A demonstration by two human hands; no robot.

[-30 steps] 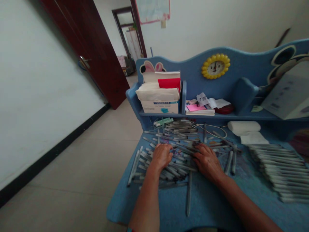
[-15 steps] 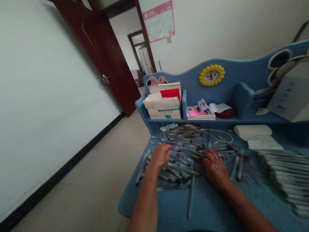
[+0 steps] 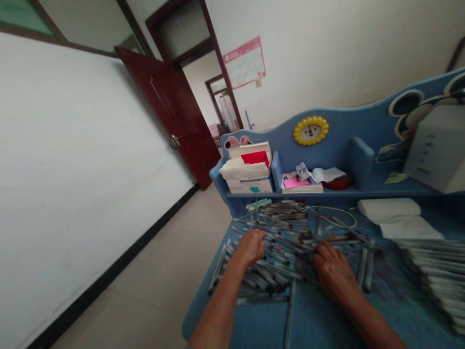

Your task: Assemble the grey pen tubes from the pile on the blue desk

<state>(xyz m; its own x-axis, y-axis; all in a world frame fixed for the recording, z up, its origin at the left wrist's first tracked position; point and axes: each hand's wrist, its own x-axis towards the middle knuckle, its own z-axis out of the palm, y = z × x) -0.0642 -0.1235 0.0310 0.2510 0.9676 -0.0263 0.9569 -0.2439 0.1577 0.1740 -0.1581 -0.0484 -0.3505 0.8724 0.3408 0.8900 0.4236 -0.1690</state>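
Loose pens (image 3: 281,271) lie on the blue tabletop (image 3: 265,325), many with long axes running left to right, dark ends mostly rightward. The left hand (image 3: 251,248) curls over them; the right hand (image 3: 333,269) touches their right side. Whether either grip is closed on a pen, I cannot tell.

Two bare hands, left (image 3: 253,246) and right (image 3: 333,267). Both forearms bare too: left forearm (image 3: 222,303), right forearm (image 3: 374,317), each slim at the wrist and thicker toward the elbow. Knuckles rounded on the right hand, fingers short-looking from this angle. Small bluish-grey scrap (image 3: 188,347) by the left elbow at the bottom edge, probably a sleeve hem; too little in frame to be sure. Finer skin and nail detail blurred.
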